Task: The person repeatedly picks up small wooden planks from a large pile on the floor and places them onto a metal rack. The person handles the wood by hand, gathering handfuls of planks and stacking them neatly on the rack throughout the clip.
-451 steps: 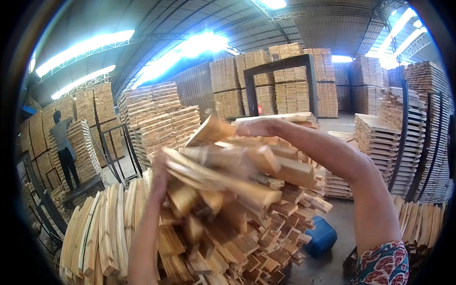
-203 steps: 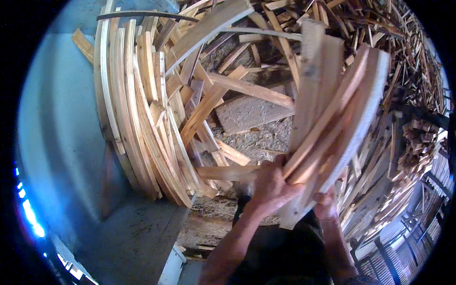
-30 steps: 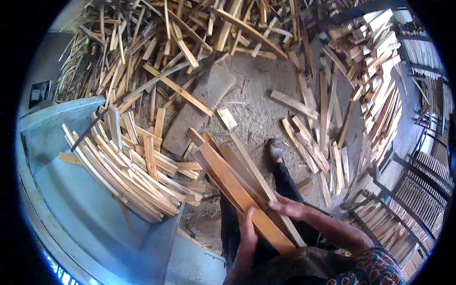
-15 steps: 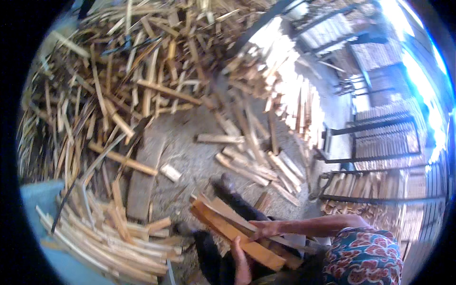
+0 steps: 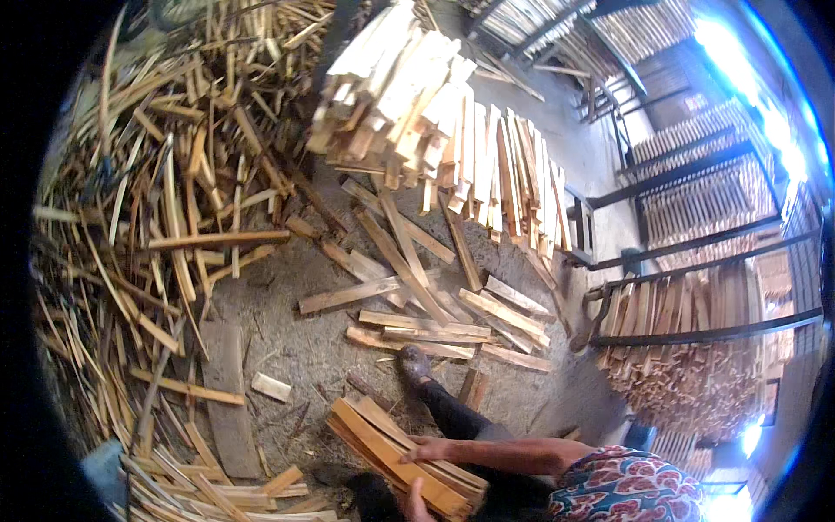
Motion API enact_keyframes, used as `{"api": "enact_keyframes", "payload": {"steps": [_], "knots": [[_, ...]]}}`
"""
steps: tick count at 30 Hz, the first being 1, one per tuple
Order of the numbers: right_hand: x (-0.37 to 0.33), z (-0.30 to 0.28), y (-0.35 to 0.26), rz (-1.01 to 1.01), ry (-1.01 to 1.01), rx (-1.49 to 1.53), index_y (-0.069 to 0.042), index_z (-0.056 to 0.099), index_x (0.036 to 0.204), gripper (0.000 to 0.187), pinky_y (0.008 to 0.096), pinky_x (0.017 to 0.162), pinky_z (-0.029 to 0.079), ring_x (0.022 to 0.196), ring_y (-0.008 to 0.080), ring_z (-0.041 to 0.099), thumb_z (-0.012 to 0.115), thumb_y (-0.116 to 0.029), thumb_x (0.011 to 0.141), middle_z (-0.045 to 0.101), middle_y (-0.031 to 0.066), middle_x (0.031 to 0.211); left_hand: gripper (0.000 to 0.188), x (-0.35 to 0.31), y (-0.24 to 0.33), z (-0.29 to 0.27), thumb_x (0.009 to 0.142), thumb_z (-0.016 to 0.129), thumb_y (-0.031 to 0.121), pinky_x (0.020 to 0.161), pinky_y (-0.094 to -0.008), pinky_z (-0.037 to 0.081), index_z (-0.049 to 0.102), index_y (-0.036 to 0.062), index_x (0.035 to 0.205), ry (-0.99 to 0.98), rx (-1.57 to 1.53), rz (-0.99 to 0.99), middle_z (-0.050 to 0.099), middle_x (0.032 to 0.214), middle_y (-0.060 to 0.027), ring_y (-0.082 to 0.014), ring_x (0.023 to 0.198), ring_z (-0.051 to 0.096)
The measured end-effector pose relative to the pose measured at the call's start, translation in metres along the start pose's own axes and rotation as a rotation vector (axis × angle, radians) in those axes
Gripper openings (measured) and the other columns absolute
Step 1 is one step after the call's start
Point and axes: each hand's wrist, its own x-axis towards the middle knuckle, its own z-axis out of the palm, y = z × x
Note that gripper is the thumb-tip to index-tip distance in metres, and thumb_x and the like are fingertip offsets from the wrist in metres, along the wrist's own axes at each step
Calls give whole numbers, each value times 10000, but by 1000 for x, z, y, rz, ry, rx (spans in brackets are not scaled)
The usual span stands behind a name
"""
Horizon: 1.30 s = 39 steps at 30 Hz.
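Several flat wooden slats (image 5: 370,441) lie in a bundle over my lap, slanting from upper left to lower right. The front one is orange-brown with a wide smooth face; paler ones lie behind it. My right hand (image 5: 428,450) reaches in from the right and grips the bundle's far side near its middle. On the near side my left hand (image 5: 417,503) holds the edge of the orange slat, its other fingers hidden. My shoe (image 5: 414,364) rests on the floor just beyond the bundle.
Loose slats (image 5: 426,329) lie on the dusty floor ahead. A big tangled heap of offcuts (image 5: 174,235) fills the left, beside a flat plank (image 5: 230,400). Stacked light timber (image 5: 444,130) stands at the back. Metal racks (image 5: 696,331) with wood line the right.
The view has swung, so floor and heap sit further left and more of the light timber stack shows. Both hands still hold the slats.
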Motion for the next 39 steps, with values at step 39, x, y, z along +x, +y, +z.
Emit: {"api": "enact_keyframes", "payload": {"steps": [39], "knots": [[42,-8,-31,-84,-509,-223,9,393,1207,470,294,807,432,940,179,524,577,-81,784,508,103,1113,285,60,62,-170,760,585,151,741,-319,463,526,30,1011,898,793,840,590,905,-112,-200,804,576]]}}
